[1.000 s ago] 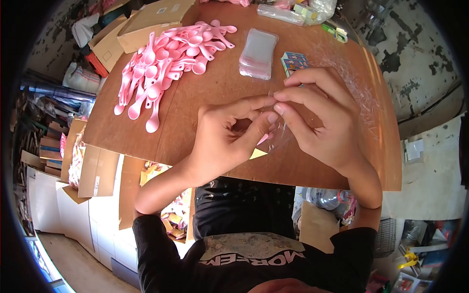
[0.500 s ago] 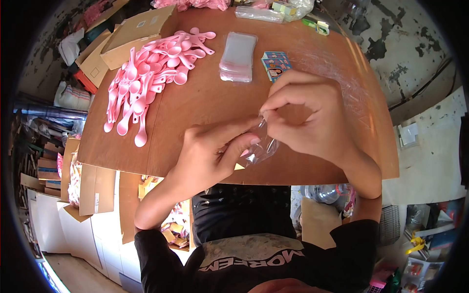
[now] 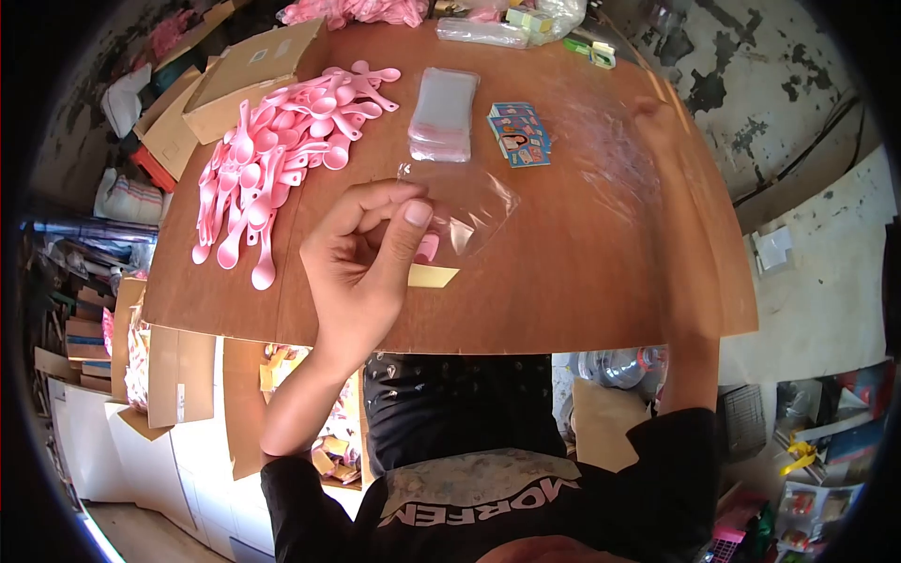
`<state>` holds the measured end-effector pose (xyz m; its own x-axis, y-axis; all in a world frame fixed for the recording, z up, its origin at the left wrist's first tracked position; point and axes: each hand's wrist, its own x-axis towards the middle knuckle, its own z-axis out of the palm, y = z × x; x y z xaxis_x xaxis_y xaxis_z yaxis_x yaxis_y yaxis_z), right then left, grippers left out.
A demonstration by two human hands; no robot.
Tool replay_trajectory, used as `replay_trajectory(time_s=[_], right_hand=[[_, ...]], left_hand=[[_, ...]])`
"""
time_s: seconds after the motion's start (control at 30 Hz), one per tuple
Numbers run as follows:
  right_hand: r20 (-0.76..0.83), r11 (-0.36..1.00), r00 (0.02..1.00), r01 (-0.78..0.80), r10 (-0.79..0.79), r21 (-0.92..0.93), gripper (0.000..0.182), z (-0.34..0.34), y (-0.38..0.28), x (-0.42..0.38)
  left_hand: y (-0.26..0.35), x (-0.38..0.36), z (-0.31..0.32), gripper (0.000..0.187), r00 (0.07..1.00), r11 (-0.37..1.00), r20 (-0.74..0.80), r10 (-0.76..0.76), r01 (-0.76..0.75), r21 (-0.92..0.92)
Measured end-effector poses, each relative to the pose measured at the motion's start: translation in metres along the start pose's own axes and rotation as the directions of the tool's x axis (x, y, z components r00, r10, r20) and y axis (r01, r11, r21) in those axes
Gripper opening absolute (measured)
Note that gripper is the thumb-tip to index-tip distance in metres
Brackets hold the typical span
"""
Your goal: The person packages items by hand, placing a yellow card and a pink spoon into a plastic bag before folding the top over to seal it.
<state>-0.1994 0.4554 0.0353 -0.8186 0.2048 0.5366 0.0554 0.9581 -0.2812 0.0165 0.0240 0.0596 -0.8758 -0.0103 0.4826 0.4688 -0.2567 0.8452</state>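
My left hand (image 3: 361, 258) is closed, thumb against fingers, on a clear plastic bag (image 3: 474, 216) held above the table. Inside or behind the bag, beside my fingers, a bit of pink (image 3: 428, 248) shows, and a pale yellow piece (image 3: 434, 276) sits at its lower edge. My right hand (image 3: 657, 122), smeared by motion, is stretched out over the right side of the table by a spread of crinkled clear plastic (image 3: 610, 155); its fingers cannot be made out. Ahead lie a stack of clear bags (image 3: 446, 108) and a small pile of blue printed cards (image 3: 519, 136).
A heap of pink spoons (image 3: 272, 155) covers the table's left side, with a cardboard box (image 3: 258, 70) behind it. Pink bundles (image 3: 357, 11), a clear plastic roll (image 3: 483, 34) and a green item (image 3: 591, 52) lie at the far edge. Open boxes (image 3: 192, 371) stand below left.
My right hand has let go of the bag and moved away to the far right. My left hand keeps hold of the bag, now turned so that it spreads out to the right.
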Motion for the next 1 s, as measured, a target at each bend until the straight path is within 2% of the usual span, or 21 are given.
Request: replay_trajectory(time_s=[0.07,0.13,0.2,0.23,0.27,0.33,0.37,0.43,0.47,0.5,0.53,0.57,0.6,0.63,0.67,0.73,0.8,0.87,0.9,0.93,1.0], right_hand=[[-0.003,0.980,0.999,0.052,-0.053,0.190,0.026,-0.014,-0.009,-0.010],[0.194,0.909,0.978,-0.010,-0.079,0.416,0.029,-0.056,-0.073,-0.036],[0.344,0.758,0.907,-0.042,-0.244,0.650,0.035,-0.082,-0.128,-0.067],[0.310,0.613,0.802,0.086,-0.510,0.785,0.037,-0.086,-0.155,-0.093],[0.216,0.425,0.652,0.179,-0.727,0.887,0.038,-0.092,-0.180,-0.117],[0.035,0.339,0.713,0.288,-0.700,0.895,0.031,-0.097,-0.220,-0.154],[0.035,0.337,0.714,0.286,-0.700,0.897,0.031,-0.100,-0.227,-0.160],[0.116,0.410,0.777,0.193,-0.619,0.891,0.022,-0.107,-0.235,-0.165],[0.118,0.410,0.778,0.190,-0.617,0.892,0.022,-0.111,-0.236,-0.165],[-0.050,0.420,0.862,0.296,-0.505,0.858,0.017,-0.116,-0.236,-0.164],[-0.228,0.445,0.896,0.394,-0.380,0.804,0.013,-0.121,-0.237,-0.162],[-0.283,0.443,0.850,0.483,-0.444,0.755,0.008,-0.125,-0.235,-0.157],[-0.283,0.443,0.849,0.485,-0.446,0.754,0.008,-0.127,-0.234,-0.156],[-0.109,0.457,0.860,0.367,-0.498,0.810,0.007,-0.128,-0.233,-0.156],[0.066,0.480,0.840,0.242,-0.539,0.843,0.007,-0.130,-0.233,-0.156],[0.006,0.478,0.843,0.299,-0.538,0.826,0.008,-0.129,-0.231,-0.156],[-0.051,0.475,0.840,0.354,-0.540,0.806,0.008,-0.127,-0.231,-0.158],[0.009,0.485,0.845,0.298,-0.534,0.822,0.010,-0.124,-0.231,-0.163],[0.008,0.486,0.847,0.298,-0.532,0.821,0.010,-0.121,-0.231,-0.164],[0.037,0.475,0.844,0.263,-0.534,0.840,0.012,-0.118,-0.230,-0.164],[0.069,0.464,0.841,0.225,-0.536,0.857,0.014,-0.117,-0.228,-0.166]], left_hand=[[-0.006,0.004,-0.003,0.014,0.999,1.000,0.037,0.022,-0.021,-0.021],[-0.006,0.007,0.000,0.013,0.999,0.998,0.032,-0.036,0.038,-0.052],[-0.009,0.011,0.006,0.012,0.997,0.993,0.018,-0.076,0.077,-0.085],[-0.011,0.012,0.009,0.012,0.994,0.988,-0.004,-0.107,0.106,-0.108],[-0.013,0.013,0.014,0.013,0.991,0.982,-0.015,-0.131,0.127,-0.142],[-0.014,0.013,0.017,0.012,0.984,0.972,-0.043,-0.172,0.162,-0.168],[-0.018,0.013,0.014,0.015,0.992,0.976,-0.004,-0.130,0.127,-0.180],[-0.019,0.012,0.012,0.019,0.995,0.977,0.036,-0.090,0.096,-0.192],[-0.018,0.011,0.011,0.028,0.997,0.968,0.070,-0.023,0.040,-0.249],[-0.017,0.011,0.010,0.037,0.994,0.951,0.102,0.046,-0.013,-0.308],[-0.018,0.012,0.006,0.037,0.993,0.951,0.105,0.047,-0.013,-0.308],[-0.021,0.013,0.000,0.046,0.987,0.968,0.140,0.082,-0.046,-0.248],[-0.022,0.013,-0.003,0.055,0.978,0.979,0.175,0.115,-0.081,-0.189],[-0.019,0.012,-0.001,0.062,0.986,0.995,0.166,0.022,-0.006,-0.100],[-0.020,0.012,0.001,0.062,0.986,0.995,0.168,0.023,-0.006,-0.101],[-0.026,0.012,0.005,0.068,0.969,0.999,0.241,-0.046,0.041,0.026],[-0.034,0.010,0.011,0.069,0.971,0.999,0.236,-0.031,0.022,0.042],[-0.037,0.009,0.015,0.063,0.959,0.992,0.275,-0.070,0.095,-0.078],[-0.037,0.007,0.019,0.049,0.972,0.987,0.225,-0.071,0.101,-0.126],[-0.036,0.006,0.017,0.049,0.971,0.987,0.227,-0.071,0.102,-0.126],[-0.032,0.004,0.012,0.036,0.962,0.978,0.173,-0.210,0.205,0.048]])
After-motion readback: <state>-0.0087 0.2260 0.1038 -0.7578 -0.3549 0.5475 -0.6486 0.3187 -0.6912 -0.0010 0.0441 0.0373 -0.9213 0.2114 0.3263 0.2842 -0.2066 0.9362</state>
